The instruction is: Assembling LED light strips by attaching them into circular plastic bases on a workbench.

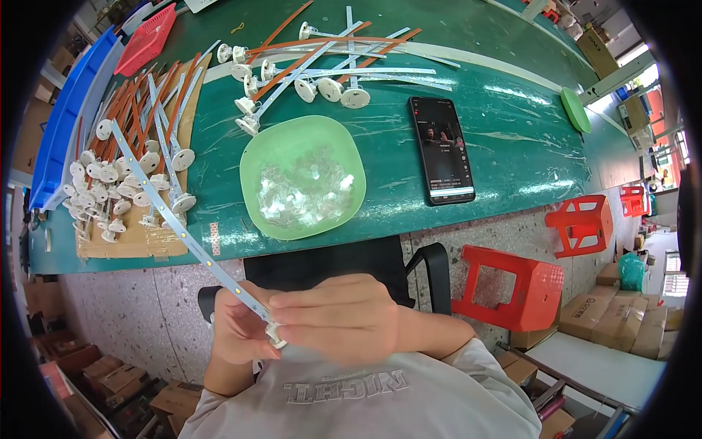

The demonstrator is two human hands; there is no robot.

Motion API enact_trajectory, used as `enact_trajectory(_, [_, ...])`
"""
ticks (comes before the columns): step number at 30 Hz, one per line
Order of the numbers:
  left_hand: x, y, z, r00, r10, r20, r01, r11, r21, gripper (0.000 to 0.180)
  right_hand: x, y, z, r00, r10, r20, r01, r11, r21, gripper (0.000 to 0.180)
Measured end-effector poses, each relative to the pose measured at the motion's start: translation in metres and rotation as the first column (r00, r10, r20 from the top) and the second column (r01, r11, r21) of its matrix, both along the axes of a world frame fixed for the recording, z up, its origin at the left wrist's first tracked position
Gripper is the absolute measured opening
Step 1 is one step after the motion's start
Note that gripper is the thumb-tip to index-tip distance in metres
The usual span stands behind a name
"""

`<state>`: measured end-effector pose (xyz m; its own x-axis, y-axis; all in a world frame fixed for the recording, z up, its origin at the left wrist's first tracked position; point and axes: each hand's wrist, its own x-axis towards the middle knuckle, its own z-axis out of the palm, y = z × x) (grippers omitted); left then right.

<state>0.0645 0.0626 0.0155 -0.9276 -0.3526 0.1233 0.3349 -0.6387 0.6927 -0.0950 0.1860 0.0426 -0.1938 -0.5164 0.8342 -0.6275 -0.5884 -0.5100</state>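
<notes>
Close to my body, my left hand (235, 333) is closed around the lower end of a long, pale LED strip (179, 228) with small yellow chips. The strip slants up and left over the table edge. A white end cap (276, 336) sits at its near end, between my hands. My right hand (340, 318) is closed there too, its fingertips pressed on the strip just above the cap; what else those fingers may hold is hidden. Beyond my hands, a light green bowl (252, 157) stands on the green table and holds many small clear plastic pieces.
On cardboard (164, 245) at the left lies a heap of capped strips (110, 172); more capped strips (329, 69) lie behind the bowl. A phone (442, 150) lies right of it. Also about: a blue tray (69, 110), red basket (146, 40), black chair (322, 271) and red stools (512, 289).
</notes>
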Motion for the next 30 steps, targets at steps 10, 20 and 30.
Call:
enact_trajectory(10, [-0.024,-0.059,-0.008,0.959,0.261,-0.106,-0.282,0.905,-0.317,0.061,-0.037,-0.019,0.021,0.967,-0.234,-0.106,0.256,0.912,0.322,0.023])
enact_trajectory(20, [-0.042,-0.067,-0.022,0.951,0.309,-0.023,-0.297,0.888,-0.352,0.058,-0.071,-0.058,0.024,0.884,-0.037,-0.465,0.399,0.575,0.714,0.024])
enact_trajectory(30, [-0.043,-0.083,-0.023,0.989,0.14,-0.041,-0.146,0.953,-0.266,0.057,-0.073,-0.054,0.02,0.93,-0.001,-0.368,0.287,0.626,0.725,0.023])
